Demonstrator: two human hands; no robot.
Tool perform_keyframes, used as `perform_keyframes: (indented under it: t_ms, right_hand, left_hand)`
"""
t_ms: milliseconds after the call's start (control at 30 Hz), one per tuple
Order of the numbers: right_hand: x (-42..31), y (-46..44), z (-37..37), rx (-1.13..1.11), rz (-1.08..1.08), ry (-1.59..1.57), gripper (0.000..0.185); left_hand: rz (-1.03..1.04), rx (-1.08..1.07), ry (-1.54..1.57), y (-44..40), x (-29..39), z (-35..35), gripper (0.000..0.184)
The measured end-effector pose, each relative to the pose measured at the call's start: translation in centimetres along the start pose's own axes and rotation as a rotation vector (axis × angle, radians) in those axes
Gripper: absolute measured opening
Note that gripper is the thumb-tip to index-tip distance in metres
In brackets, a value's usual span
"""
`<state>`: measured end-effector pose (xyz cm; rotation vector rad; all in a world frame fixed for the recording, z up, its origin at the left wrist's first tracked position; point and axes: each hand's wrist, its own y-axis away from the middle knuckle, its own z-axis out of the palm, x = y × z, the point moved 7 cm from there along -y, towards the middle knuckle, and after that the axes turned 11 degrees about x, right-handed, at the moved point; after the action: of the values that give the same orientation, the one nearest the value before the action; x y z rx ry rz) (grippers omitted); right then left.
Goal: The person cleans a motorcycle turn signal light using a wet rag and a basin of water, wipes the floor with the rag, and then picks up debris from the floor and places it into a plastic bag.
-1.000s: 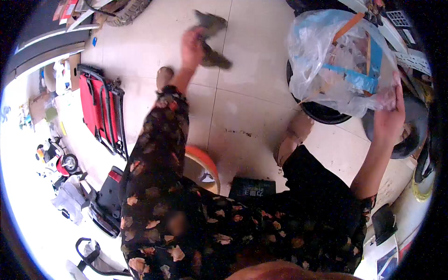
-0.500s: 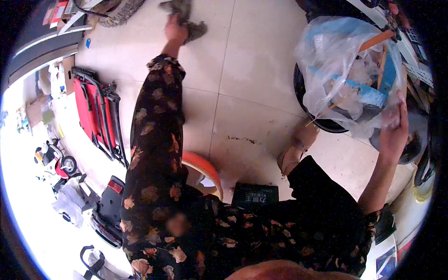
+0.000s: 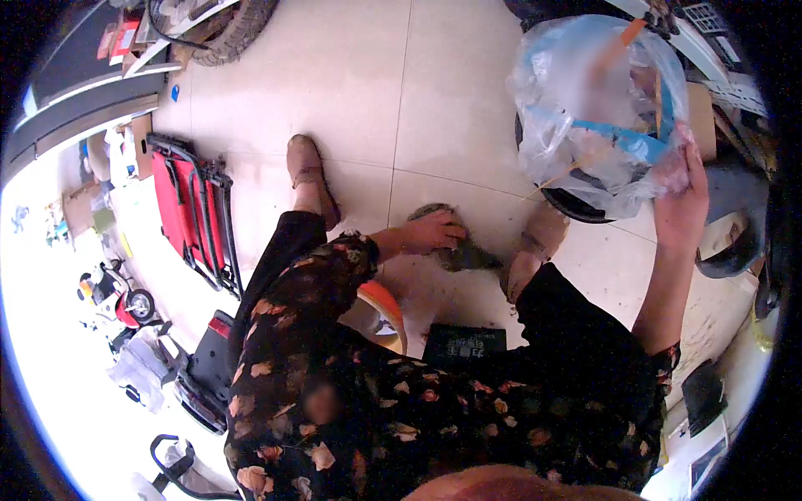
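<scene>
My left hand (image 3: 434, 232) presses a dark grey-green cloth (image 3: 455, 250) against the tiled floor between my feet, with its fingers closed over the fabric. Off to the right, my right hand (image 3: 683, 196) grips the edge of a clear plastic bag (image 3: 535, 108) that lines a black bin. Inside the bag are a blue strip (image 3: 643, 144), an orange stick-like piece (image 3: 628, 35) and thin sticks. Part of the bin (image 3: 576, 204) shows below the bag, by my right shoe (image 3: 547, 230).
A dark green box with white lettering (image 3: 464, 342) and an orange-rimmed round container (image 3: 384, 305) stand close to my body. At the left is a folded red chair (image 3: 192, 209). A tyre (image 3: 242, 33) is at the top, and a dark round vessel (image 3: 731, 263) at the right.
My left hand has brought the cloth from the far left of the floor back toward me, between my feet. My right hand stays on the bag's edge.
</scene>
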<state>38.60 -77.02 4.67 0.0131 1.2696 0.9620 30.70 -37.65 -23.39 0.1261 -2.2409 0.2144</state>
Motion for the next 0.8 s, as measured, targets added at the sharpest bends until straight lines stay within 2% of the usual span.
perform_keyframes:
  t_ms: [33,67,100,167,233,267,300,333,400,433,500,533,567,600,633,667,700,733,767,800]
  right_hand:
    - [-0.2,0.8,0.1,0.237,-0.042,0.085,0.035]
    - [0.1,0.3,-0.7,0.174,-0.020,0.061,0.035]
    - [0.4,-0.7,-2.1,0.110,-0.001,0.038,0.035]
    - [0.3,-1.2,-2.7,0.068,0.002,0.026,0.035]
    - [-0.1,-0.9,-2.2,0.129,-0.025,0.044,0.034]
    - [0.2,-1.4,-2.6,0.018,0.010,0.012,0.035]
    - [0.4,-2.2,-4.0,-0.092,0.042,-0.019,0.036]
    - [0.8,-2.5,-4.7,-0.202,0.077,-0.046,0.036]
    - [1.3,-2.2,-4.3,-0.341,0.110,-0.087,0.036]
    - [1.3,-2.0,-4.0,-0.413,0.129,-0.102,0.036]
    - [1.1,-1.9,-3.7,-0.436,0.122,-0.083,0.036]
    - [1.1,-2.2,-3.8,-0.341,0.103,-0.046,0.036]
    - [1.1,-2.3,-3.9,-0.244,0.088,-0.007,0.036]
    - [0.8,-2.2,-4.0,-0.040,0.057,0.060,0.036]
    - [0.6,-1.9,-4.6,0.163,0.025,0.123,0.036]
    - [0.7,-1.7,-4.3,0.160,0.029,0.106,0.036]
    - [0.6,-1.7,-4.1,0.152,0.032,0.090,0.036]
    - [0.4,-1.5,-3.7,0.145,0.032,0.072,0.036]
    - [0.2,-1.1,-2.9,0.148,0.015,0.066,0.036]
    - [-0.1,-0.6,-1.9,0.153,-0.004,0.057,0.035]
  left_hand:
    - [0.043,0.044,0.004,-0.6,0.7,-1.7,0.028]
    - [0.082,0.085,0.020,-1.3,1.9,-3.6,0.027]
    - [-0.027,0.217,0.117,-3.8,2.1,-8.5,0.026]
    - [-0.163,0.400,0.041,-5.9,-2.0,-14.9,0.039]
    - [-0.228,0.488,0.056,-8.6,-4.8,-22.9,0.049]
    - [-0.278,0.485,-0.054,-10.1,-6.7,-26.1,0.050]
    - [-0.320,0.526,0.032,-11.4,-8.9,-28.8,0.050]
    - [-0.321,0.541,-0.156,-12.4,-11.4,-31.2,0.053]
    - [-0.233,0.529,-0.245,-14.6,-18.4,-34.1,0.058]
    - [-0.286,0.549,-0.716,-14.9,-21.9,-34.3,0.051]
    - [-0.504,0.597,-0.738,-15.9,-23.9,-34.0,0.053]
    - [-0.614,0.604,-0.782,-16.0,-24.4,-32.6,0.053]
    - [-0.727,0.604,-0.825,-17.3,-20.6,-31.1,0.053]
    - [-0.841,0.597,-0.867,-18.3,-18.2,-29.6,0.053]
    - [-0.906,0.568,-0.800,-18.4,-18.6,-27.5,0.046]
    - [-0.710,0.536,-0.868,-18.0,-17.6,-24.9,0.045]
    - [-0.673,0.437,-0.847,-17.7,-15.5,-22.8,0.045]
    - [-0.561,0.435,-0.857,-16.7,-14.4,-19.9,0.044]
    - [-0.577,0.384,-0.770,-15.8,-11.2,-18.1,0.038]
    - [-0.486,0.356,-0.701,-14.1,-8.8,-15.5,0.033]
